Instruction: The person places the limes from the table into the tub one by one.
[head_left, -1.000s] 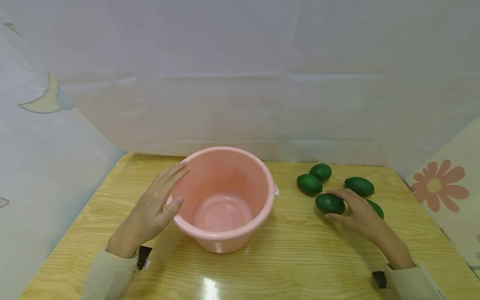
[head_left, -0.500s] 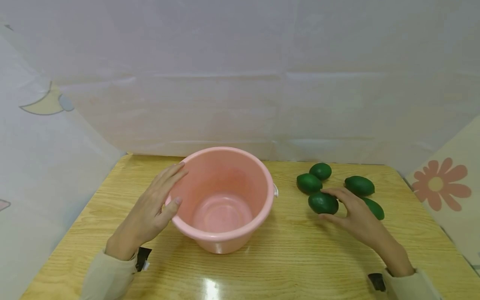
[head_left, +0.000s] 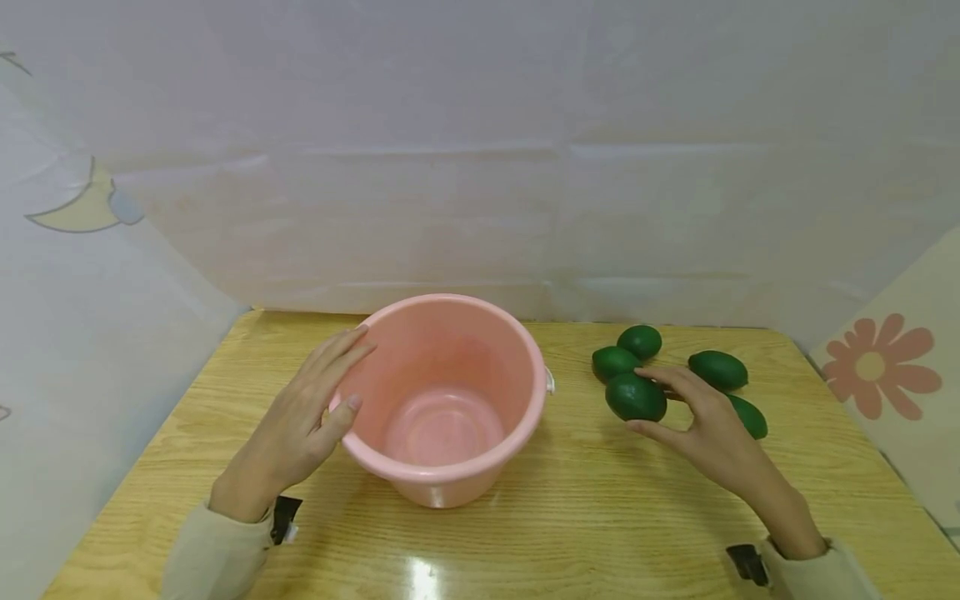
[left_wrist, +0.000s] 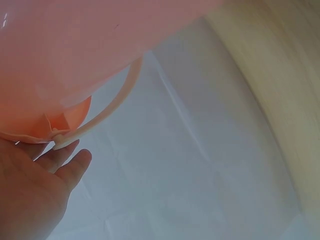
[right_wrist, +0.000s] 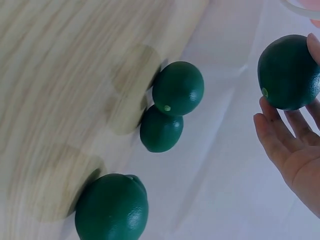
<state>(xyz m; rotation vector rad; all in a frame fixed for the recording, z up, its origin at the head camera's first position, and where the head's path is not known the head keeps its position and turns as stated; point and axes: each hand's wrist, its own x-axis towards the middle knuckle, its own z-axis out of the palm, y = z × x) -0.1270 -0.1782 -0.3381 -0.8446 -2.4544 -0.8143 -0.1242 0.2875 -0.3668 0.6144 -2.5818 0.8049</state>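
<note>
A pink plastic bucket [head_left: 450, 472] stands on the wooden table, its mouth facing up. My left hand [head_left: 298, 417] rests against the left side of its rim, fingers extended, thumb lying over the edge. In the left wrist view, fingertips [left_wrist: 75, 165] show beside the lug of the bucket's handle [left_wrist: 107, 109]. My right hand [head_left: 705, 425] holds a dark green lime [head_left: 636, 397] between thumb and fingers. The right wrist view shows that lime [right_wrist: 289, 72] raised off the table, fingertips against its underside.
Behind the held lime lie two limes close together, a nearer one [head_left: 615, 363] and a farther one [head_left: 640, 342]. Two more, a back lime [head_left: 718, 370] and a partly hidden lime [head_left: 748, 415], lie to the right. A pale sheet [head_left: 465, 208] hangs behind the table [head_left: 570, 517].
My right hand has carried the lime left and slightly upward, toward the bucket. The left hand has stayed at the rim, and the bucket and other limes have not moved.
</note>
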